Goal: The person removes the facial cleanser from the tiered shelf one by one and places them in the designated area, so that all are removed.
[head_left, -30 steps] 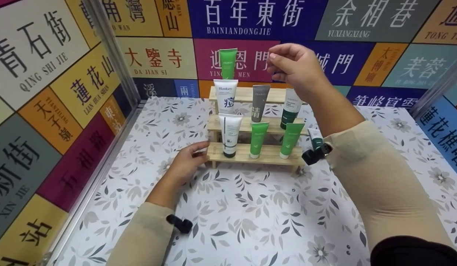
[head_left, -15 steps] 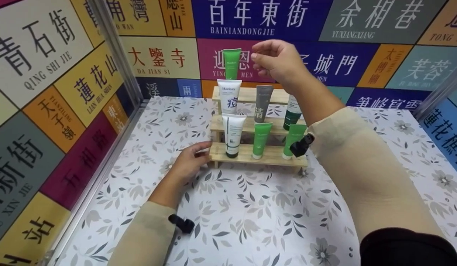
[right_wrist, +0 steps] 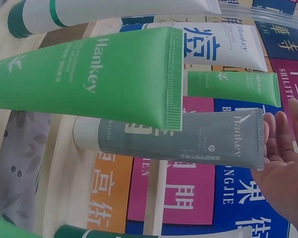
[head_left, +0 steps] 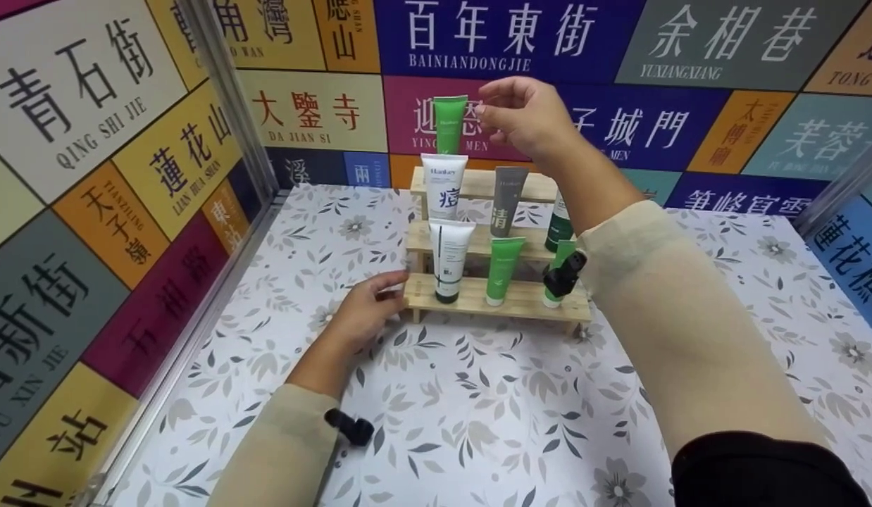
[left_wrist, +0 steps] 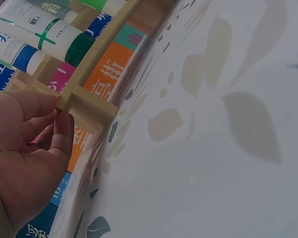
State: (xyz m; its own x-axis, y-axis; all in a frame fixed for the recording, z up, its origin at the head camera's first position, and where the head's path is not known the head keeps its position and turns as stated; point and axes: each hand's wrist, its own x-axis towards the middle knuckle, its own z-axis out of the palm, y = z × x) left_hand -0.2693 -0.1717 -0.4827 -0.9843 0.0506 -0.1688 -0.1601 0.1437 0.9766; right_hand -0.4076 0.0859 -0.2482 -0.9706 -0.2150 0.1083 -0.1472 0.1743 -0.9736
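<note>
My left hand (head_left: 369, 310) pinches the left end of the lowest shelf of a three-tier wooden display rack (head_left: 499, 304); in the left wrist view, fingers lie above and below the slat end (left_wrist: 64, 99). My right hand (head_left: 527, 116) hovers above the top tier with loosely bent fingers, holding nothing. It is just right of an upright green squeeze tube (head_left: 449, 127) there. On the middle tier stand a white tube (head_left: 444, 184), a grey tube (head_left: 509, 201) and a dark-green-and-white tube (head_left: 559, 225), partly hidden by my right arm.
On the bottom tier stand a white tube with a black cap (head_left: 451, 260), a green tube (head_left: 505, 271) and another green tube (head_left: 552, 299) behind the black wrist camera (head_left: 565, 273). A leaf-patterned tabletop (head_left: 478, 401) lies beneath, with a sign-covered wall (head_left: 323, 113) behind.
My right hand has moved left, closer to the green tube on the top tier, and its forearm now covers more of the right-hand tubes. My left hand keeps its hold on the rack.
</note>
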